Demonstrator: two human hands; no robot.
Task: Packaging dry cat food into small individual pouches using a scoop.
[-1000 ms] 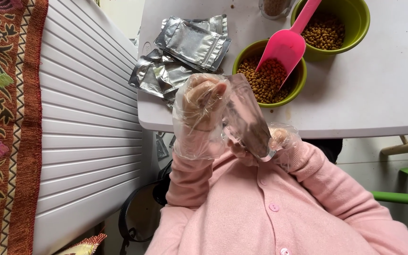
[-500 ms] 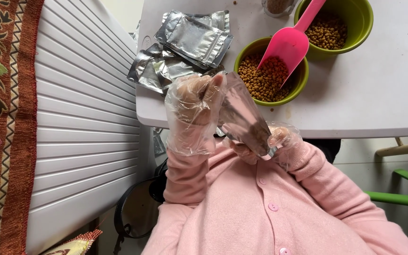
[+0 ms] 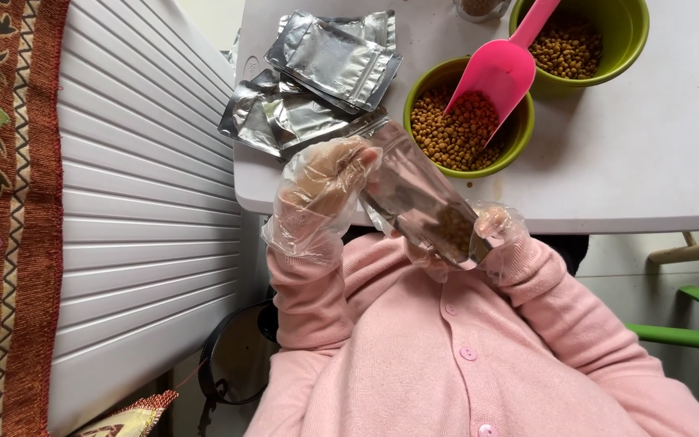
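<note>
White worktop (image 3: 649,162) across the top, carrying a heap of silver foil pouches (image 3: 317,81) and two green bowls of brown pellets. Nearer bowl (image 3: 519,133) with a pink scoop (image 3: 491,77) resting in it; farther bowl (image 3: 616,48) behind. Held above the lap, just below the worktop edge: one silver pouch (image 3: 418,202), tilted. Gloved left hand (image 3: 325,186) pinching its upper end; gloved right hand (image 3: 491,231) gripping its lower end.

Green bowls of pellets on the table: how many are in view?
2. One green bowl sits near the table's front edge with the pink scoop resting in it; the other green bowl is behind it, cut off by the frame.
</note>
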